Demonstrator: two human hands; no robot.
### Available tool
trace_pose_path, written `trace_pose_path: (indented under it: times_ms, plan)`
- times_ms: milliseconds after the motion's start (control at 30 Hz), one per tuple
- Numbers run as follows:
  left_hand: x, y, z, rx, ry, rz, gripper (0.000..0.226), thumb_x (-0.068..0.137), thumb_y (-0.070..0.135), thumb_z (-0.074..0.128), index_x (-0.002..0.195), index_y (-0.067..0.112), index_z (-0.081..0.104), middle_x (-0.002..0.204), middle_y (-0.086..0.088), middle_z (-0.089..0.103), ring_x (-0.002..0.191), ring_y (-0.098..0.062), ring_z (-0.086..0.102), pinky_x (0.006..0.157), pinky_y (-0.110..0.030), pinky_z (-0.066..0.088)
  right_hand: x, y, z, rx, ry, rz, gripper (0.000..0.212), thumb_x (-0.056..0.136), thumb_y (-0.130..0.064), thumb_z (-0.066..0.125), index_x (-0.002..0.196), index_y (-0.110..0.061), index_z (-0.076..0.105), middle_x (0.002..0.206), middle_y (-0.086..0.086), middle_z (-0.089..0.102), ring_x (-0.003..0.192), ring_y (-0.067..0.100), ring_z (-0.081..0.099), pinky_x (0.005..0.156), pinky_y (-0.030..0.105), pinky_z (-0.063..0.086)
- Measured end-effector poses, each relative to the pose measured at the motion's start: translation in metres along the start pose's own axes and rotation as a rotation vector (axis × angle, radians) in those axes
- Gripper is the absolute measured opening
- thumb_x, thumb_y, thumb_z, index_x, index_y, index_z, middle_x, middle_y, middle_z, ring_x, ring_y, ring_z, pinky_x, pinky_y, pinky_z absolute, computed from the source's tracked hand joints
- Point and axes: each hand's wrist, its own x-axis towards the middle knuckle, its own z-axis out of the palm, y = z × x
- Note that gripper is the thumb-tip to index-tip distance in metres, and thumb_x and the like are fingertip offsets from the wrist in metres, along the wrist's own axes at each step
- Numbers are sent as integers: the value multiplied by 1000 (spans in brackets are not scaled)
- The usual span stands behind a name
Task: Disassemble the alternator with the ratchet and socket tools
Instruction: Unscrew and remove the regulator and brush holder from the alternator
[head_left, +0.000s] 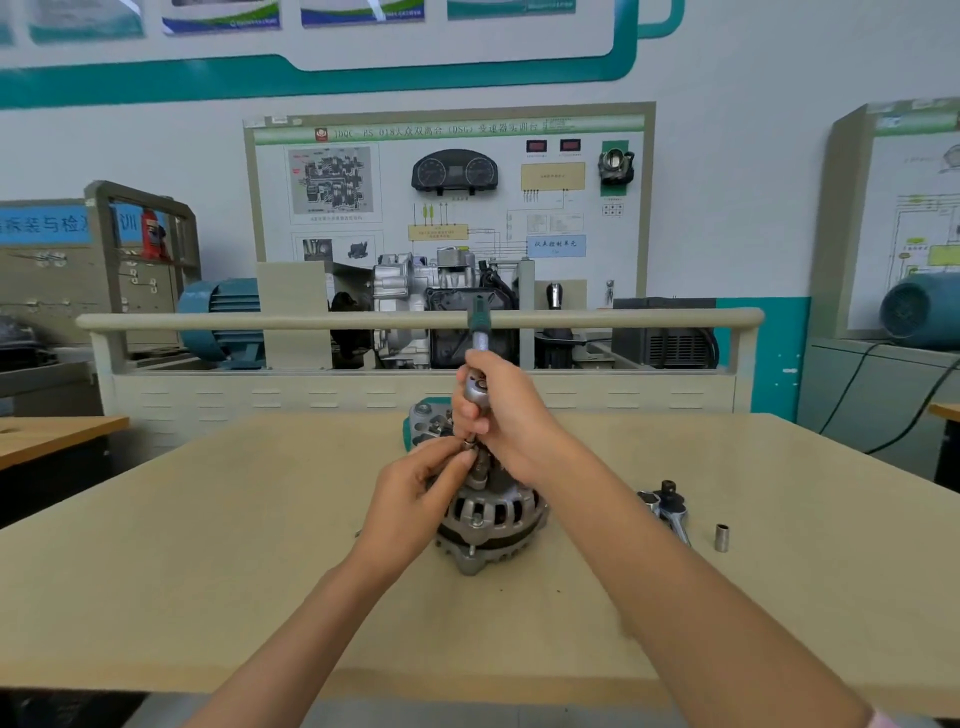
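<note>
arms: bare, no sleeves | right wrist (883, 719): pink band edge | hands: ungloved

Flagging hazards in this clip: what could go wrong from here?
The alternator stands free on the table, unclamped, so turning the ratchet may tip it. The left hand pinches right at the socket under the right hand, so a slip could nip fingers. The loose socket might roll away.

Bright, even indoor light, soft faint shadows on the table (208, 571), wide-angle bending at frame edges, slightly soft focus throughout, no glare.
</note>
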Motion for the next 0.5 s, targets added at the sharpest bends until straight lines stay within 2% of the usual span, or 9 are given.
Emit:
trace_pose_path:
  times_ms: [67, 133, 200, 267, 400, 433, 500]
  plan:
    - [1, 1, 2, -19, 4, -5, 17, 91, 13, 55, 98, 19, 70, 87, -6, 69, 83, -18, 62, 73, -27, 47, -1, 7, 3, 34, 100, -74, 30, 101, -23, 35, 76, -10, 46, 46, 1, 40, 32, 8, 30, 43, 23, 26]
    - [1, 2, 4, -14, 2, 19, 22, 90, 7, 56, 102, 19, 70, 91, 1, 70, 86, -10, 62, 74, -19, 46, -9, 23, 10, 147, 293, -235, 29, 101, -22, 31, 77, -11, 43, 52, 2, 43, 34, 6, 35, 38, 18, 30]
    - [1, 3, 3, 1, -4, 36, 28, 88, 3, 57, 99, 25, 70, 90, 9, 70, 84, -1, 61, 73, -12, 43, -16, 34, 16, 274, 400, -317, 26, 101, -18, 29, 76, -11, 36, 56, 4, 45, 36, 6, 39, 38, 18, 35]
    - [0, 2, 2, -1, -2, 37, 27, 89, 4, 57, 97, 27, 69, 88, 9, 70, 81, 0, 60, 71, -13, 43, -12, 29, 12, 278, 365, -247, 25, 100, -16, 29, 76, -11, 35, 55, 4, 43, 34, 6, 36, 37, 18, 32]
    - [0, 1, 0, -27, 14, -15, 21, 89, 18, 58, 96, 35, 67, 91, -1, 70, 87, -13, 64, 78, -25, 49, 0, 0, -4, 70, 13, 7, 26, 99, -18, 33, 75, -12, 40, 41, -1, 37, 32, 9, 26, 48, 26, 23]
    - [0, 1, 0, -31, 9, -20, 19, 89, 20, 57, 99, 32, 68, 92, 0, 70, 88, -12, 63, 79, -24, 49, 1, 0, -4, 50, 15, 8, 27, 99, -20, 34, 75, -12, 41, 39, -2, 37, 33, 10, 27, 49, 26, 24]
    - [0, 1, 2, -33, 4, -15, 22, 89, 18, 56, 107, 19, 70, 95, 2, 71, 91, -9, 63, 82, -23, 48, -2, 12, 1, 91, 165, -100, 29, 101, -23, 33, 76, -11, 44, 41, -3, 41, 36, 10, 31, 44, 24, 27]
